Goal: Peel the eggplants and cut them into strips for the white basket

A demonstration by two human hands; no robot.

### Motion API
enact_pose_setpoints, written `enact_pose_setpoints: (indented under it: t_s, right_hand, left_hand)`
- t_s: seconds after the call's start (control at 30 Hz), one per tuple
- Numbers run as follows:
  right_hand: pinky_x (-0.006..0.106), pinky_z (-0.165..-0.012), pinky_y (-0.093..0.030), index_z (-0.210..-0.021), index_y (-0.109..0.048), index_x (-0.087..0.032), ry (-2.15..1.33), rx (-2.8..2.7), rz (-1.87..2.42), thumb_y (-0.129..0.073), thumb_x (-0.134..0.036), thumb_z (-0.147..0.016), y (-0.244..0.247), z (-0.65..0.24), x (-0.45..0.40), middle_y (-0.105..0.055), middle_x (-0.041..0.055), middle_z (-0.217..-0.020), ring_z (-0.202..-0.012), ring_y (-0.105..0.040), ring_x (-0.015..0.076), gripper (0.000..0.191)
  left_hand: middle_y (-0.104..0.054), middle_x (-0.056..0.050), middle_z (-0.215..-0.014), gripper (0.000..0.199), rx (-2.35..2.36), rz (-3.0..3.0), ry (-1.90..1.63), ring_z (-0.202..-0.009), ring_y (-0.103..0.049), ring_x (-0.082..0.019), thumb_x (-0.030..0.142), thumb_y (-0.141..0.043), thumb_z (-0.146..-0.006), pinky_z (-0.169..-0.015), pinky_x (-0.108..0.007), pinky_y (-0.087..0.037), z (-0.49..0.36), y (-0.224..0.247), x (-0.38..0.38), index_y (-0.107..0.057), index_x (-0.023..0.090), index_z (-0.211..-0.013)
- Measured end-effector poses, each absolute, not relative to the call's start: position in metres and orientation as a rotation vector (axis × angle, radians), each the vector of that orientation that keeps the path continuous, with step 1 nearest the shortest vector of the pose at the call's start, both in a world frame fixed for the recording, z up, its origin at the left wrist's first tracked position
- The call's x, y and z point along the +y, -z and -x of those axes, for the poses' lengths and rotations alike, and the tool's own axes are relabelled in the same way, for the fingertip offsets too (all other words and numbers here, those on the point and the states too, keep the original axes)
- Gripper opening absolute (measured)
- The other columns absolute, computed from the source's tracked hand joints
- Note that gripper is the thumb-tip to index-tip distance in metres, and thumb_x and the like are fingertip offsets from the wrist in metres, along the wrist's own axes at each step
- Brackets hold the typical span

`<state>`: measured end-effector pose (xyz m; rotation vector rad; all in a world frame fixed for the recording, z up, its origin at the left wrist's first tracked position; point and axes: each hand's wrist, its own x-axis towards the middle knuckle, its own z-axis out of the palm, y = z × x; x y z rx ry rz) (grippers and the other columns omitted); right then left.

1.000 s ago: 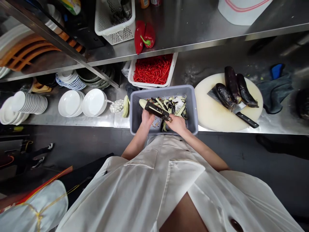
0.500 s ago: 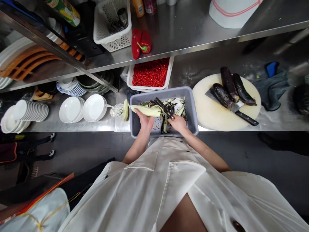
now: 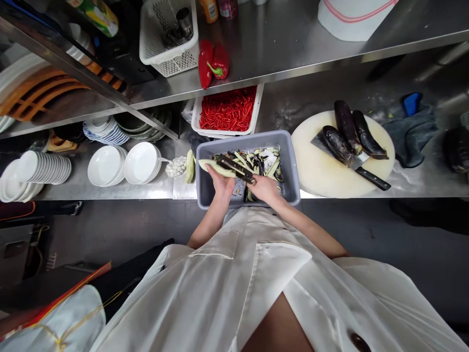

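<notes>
My left hand (image 3: 221,186) is closed round a pale, peeled eggplant (image 3: 209,166) above a grey plastic bin (image 3: 293,168). In my right hand (image 3: 264,188) is a dark peeler (image 3: 234,167), laid across the eggplant's right part. Dark and pale strips of peel (image 3: 273,168) lie in the bin below, with something white among them. Right of the bin, several unpeeled purple eggplants (image 3: 346,124) rest on a round white cutting board (image 3: 311,171) beside a cleaver (image 3: 372,178). Left of the bin lies another peeled eggplant (image 3: 190,166).
Behind the bin stands a white tray of red chillies (image 3: 229,111). A steel shelf (image 3: 278,58) overhangs the counter, holding red peppers (image 3: 213,64) and a white basket (image 3: 168,36). White bowls (image 3: 141,163), stacked dishes (image 3: 46,167) and garlic (image 3: 176,166) are on the left. A dark cloth (image 3: 412,137) lies right.
My right hand has moved left with the peeler, which has gone from over the peelings onto the eggplant. My left hand still holds the eggplant. A person in the left background has shifted.
</notes>
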<state>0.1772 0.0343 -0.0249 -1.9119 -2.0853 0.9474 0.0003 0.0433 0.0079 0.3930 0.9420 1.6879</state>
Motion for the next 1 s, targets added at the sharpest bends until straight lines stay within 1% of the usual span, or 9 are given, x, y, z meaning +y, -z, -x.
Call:
enact_pose_setpoints:
  t_s: [0.13, 0.23, 0.3, 0.43, 0.57, 0.67, 0.77, 0.83, 1.0]
  right_hand:
    - [0.026, -0.066, -0.041, -0.098, -0.080, -0.023, -1.109, -1.980, 1.940, -0.063, -0.046, -0.094, 0.031, -0.180, 0.040, -0.080, 0.0069, -0.091, -0.084, -0.072, 0.0233, 0.029]
    - [0.026, -0.060, -0.039, -0.089, -0.076, -0.019, -1.348, -1.829, 1.938, -0.058, -0.038, -0.093, 0.046, -0.197, 0.040, -0.072, 0.0042, -0.072, -0.068, -0.065, 0.0198, 0.026]
    - [0.026, -0.059, -0.038, -0.087, -0.074, -0.019, -1.408, -1.786, 1.897, -0.058, -0.037, -0.092, 0.051, -0.204, 0.035, -0.069, 0.0023, -0.067, -0.064, -0.061, 0.0185, 0.025]
    - [0.026, -0.062, -0.037, -0.083, -0.072, -0.021, -1.290, -1.947, 1.764, -0.061, -0.039, -0.091, 0.038, -0.190, 0.023, -0.074, 0.0041, -0.079, -0.072, -0.063, 0.0189, 0.023]
    - [0.028, -0.067, -0.037, -0.101, -0.078, -0.027, -0.979, -2.112, 1.741, -0.062, -0.050, -0.094, 0.022, -0.169, 0.025, -0.080, 0.0061, -0.093, -0.082, -0.068, 0.0235, 0.029]
    - [0.028, -0.067, -0.037, -0.100, -0.079, -0.027, -1.020, -2.089, 1.848, -0.061, -0.049, -0.094, 0.033, -0.178, 0.034, -0.080, 0.0065, -0.094, -0.082, -0.068, 0.0236, 0.029]
    - [0.026, -0.065, -0.037, -0.087, -0.076, -0.021, -1.211, -2.041, 1.926, -0.058, -0.038, -0.094, 0.056, -0.203, 0.037, -0.078, 0.0071, -0.090, -0.079, -0.066, 0.0206, 0.026]
    - [0.026, -0.065, -0.037, -0.084, -0.074, -0.020, -1.231, -2.052, 1.907, -0.059, -0.036, -0.094, 0.064, -0.213, 0.033, -0.077, 0.0068, -0.088, -0.078, -0.065, 0.0196, 0.025]
    - [0.027, -0.064, -0.035, -0.092, -0.077, -0.023, -1.109, -2.152, 1.752, -0.060, -0.043, -0.096, 0.036, -0.185, 0.011, -0.079, 0.0049, -0.089, -0.077, -0.066, 0.0208, 0.027]
  left_hand:
    - [-0.071, -0.015, -0.145, 0.081, 0.933, -0.302, -1.726, -0.139, -0.064, -0.025, 0.081, -0.029, -0.106, -0.118, -0.039, -0.055, 0.011, -0.004, 0.045, -0.063, 0.021, -0.148]
    - [-0.074, -0.013, -0.139, 0.070, 0.965, -0.271, -1.748, -0.134, -0.067, -0.022, 0.075, -0.037, -0.108, -0.114, -0.036, -0.057, 0.035, 0.002, 0.047, -0.066, 0.022, -0.141]
    - [-0.075, -0.012, -0.136, 0.063, 0.963, -0.279, -1.746, -0.130, -0.069, -0.019, 0.071, -0.036, -0.111, -0.113, -0.035, -0.058, 0.047, 0.006, 0.049, -0.068, 0.022, -0.136]
    - [-0.077, -0.010, -0.124, 0.063, 1.024, -0.225, -1.638, -0.122, -0.073, -0.019, 0.069, -0.033, -0.111, -0.105, -0.037, -0.061, 0.043, 0.009, 0.054, -0.071, 0.021, -0.124]
    - [-0.078, -0.010, -0.111, 0.064, 0.955, -0.213, -1.583, -0.117, -0.074, -0.023, 0.072, -0.035, -0.109, -0.103, -0.039, -0.062, 0.026, 0.008, 0.057, -0.072, 0.020, -0.110]
    - [-0.076, -0.010, -0.103, 0.065, 0.876, -0.224, -1.606, -0.110, -0.072, -0.022, 0.073, -0.033, -0.109, -0.105, -0.037, -0.060, 0.032, 0.006, 0.057, -0.070, 0.021, -0.101]
    - [-0.074, -0.009, -0.101, 0.063, 0.905, -0.250, -1.647, -0.108, -0.067, -0.018, 0.068, -0.029, -0.111, -0.109, -0.034, -0.056, 0.052, 0.002, 0.055, -0.069, 0.021, -0.102]
    - [-0.074, -0.010, -0.105, 0.061, 0.968, -0.271, -1.645, -0.112, -0.064, -0.019, 0.065, -0.028, -0.112, -0.110, -0.036, -0.055, 0.065, 0.001, 0.055, -0.070, 0.021, -0.108]
    - [-0.073, -0.010, -0.108, 0.055, 0.909, -0.304, -1.678, -0.116, -0.066, -0.021, 0.064, -0.036, -0.109, -0.109, -0.038, -0.057, 0.063, 0.014, 0.056, -0.072, 0.022, -0.113]
